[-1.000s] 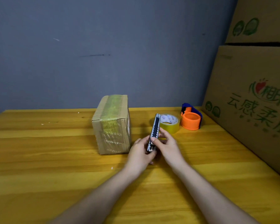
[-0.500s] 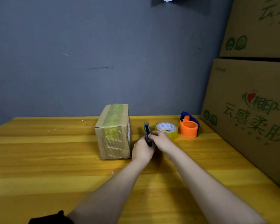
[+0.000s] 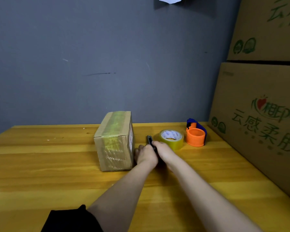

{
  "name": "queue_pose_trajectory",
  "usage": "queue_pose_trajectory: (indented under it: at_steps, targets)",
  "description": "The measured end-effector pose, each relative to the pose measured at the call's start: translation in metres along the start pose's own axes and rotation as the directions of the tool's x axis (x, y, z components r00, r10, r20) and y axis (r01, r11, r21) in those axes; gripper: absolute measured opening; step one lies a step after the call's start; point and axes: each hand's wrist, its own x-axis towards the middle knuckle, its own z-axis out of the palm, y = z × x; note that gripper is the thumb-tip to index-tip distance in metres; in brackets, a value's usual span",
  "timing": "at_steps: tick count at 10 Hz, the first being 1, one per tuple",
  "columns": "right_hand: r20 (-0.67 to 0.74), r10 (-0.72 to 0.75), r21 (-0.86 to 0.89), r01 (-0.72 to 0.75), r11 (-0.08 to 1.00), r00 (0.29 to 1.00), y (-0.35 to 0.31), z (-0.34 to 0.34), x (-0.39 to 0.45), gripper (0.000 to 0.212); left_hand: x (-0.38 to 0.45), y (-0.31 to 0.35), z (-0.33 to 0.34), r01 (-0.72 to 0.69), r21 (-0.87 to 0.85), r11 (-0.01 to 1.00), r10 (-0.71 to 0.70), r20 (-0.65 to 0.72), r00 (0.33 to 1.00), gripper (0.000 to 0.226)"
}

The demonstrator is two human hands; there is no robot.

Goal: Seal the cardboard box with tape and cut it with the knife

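A small cardboard box (image 3: 114, 141) stands on the wooden table (image 3: 40, 164), with yellowish tape running over its top and down its near face. Just right of it, my left hand (image 3: 145, 155) and my right hand (image 3: 165, 152) are pressed together around a dark utility knife (image 3: 149, 139). Only the knife's far end shows above my fingers. A roll of yellow tape (image 3: 172, 138) lies flat right behind my right hand.
An orange and blue tape dispenser (image 3: 195, 135) sits right of the roll. Large printed cardboard cartons (image 3: 261, 114) are stacked along the table's right side. A grey wall stands behind the table. A black sleeve (image 3: 70, 220) shows at the bottom.
My hands have lowered the knife from an upright hold toward the table and moved it further away from me, next to the box. The view has tilted upward.
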Motion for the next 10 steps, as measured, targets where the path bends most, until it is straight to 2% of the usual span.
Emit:
queue_pose_trajectory:
  at_steps: [2,4,5,6,7,8,9,10]
  targets:
    - [-0.046,0.022,-0.144,-0.028,0.989,0.999,0.006,-0.001,0.013,0.029,0.004,0.004,0.005,0.03,0.069,0.997,-0.031,0.014,0.999,0.038]
    - [-0.021,0.039,-0.247,-0.043,0.968,0.999,0.002,-0.005,0.012,0.022,0.006,0.003,0.007,0.027,0.069,0.997,-0.026,-0.009,1.0,0.035]
    - [0.021,0.029,-0.271,-0.022,0.962,0.999,0.004,-0.004,0.012,0.031,0.005,0.002,0.007,0.014,0.098,0.995,-0.013,-0.013,1.0,0.036]
    - [-0.016,0.012,-0.255,-0.015,0.967,1.0,0.005,-0.005,0.011,0.032,0.002,0.003,0.003,0.006,0.116,0.993,-0.007,0.008,1.0,0.036]
    - [-0.046,-0.013,-0.175,0.005,0.985,0.999,0.006,-0.008,0.011,0.022,-0.001,0.003,-0.002,-0.004,0.124,0.992,-0.003,0.053,0.999,0.035]
    - [-0.027,-0.014,-0.127,0.01,0.992,1.0,0.003,-0.013,0.001,0.018,-0.005,0.004,-0.012,-0.019,0.108,0.994,0.008,0.1,0.995,0.039]
    - [-0.058,-0.028,-0.181,0.017,0.983,0.998,0.001,-0.018,-0.008,0.013,-0.01,0.005,-0.026,-0.063,0.079,0.995,0.052,0.129,0.99,0.04]
    - [-0.086,-0.035,-0.214,0.016,0.977,0.996,-0.008,-0.025,-0.017,0.019,-0.016,0.008,-0.044,-0.138,0.036,0.99,0.133,0.108,0.985,0.035]
